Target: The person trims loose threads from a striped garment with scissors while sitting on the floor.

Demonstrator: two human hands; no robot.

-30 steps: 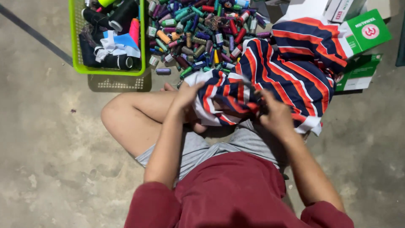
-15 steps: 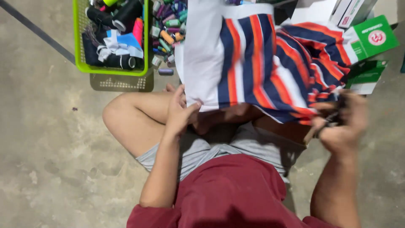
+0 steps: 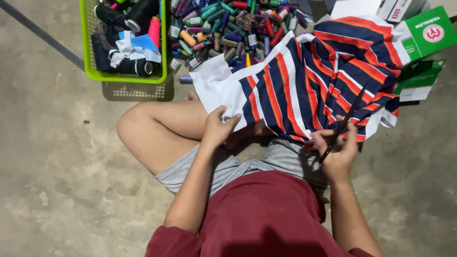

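1. Over your crossed legs, your left hand pinches the white edge of the striped cloth; your right hand is closed around dark scissors.
2. Soft, light and floppy, it looks best held at the hem.
3. Beyond, a green basket holds dark spools, beside loose thread spools and green boxes.

Bare grey concrete floor, mottled and scuffed, crossed by a dark line at the upper left. Resting directly on it: a lime-green plastic basket of dark spools and cloth scraps, set atop a grey mesh basket; just beside, a loose heap of coloured thread spools; at the upper right, green and white cardboard boxes. Seated cross-legged in the middle, a person with bare knees.
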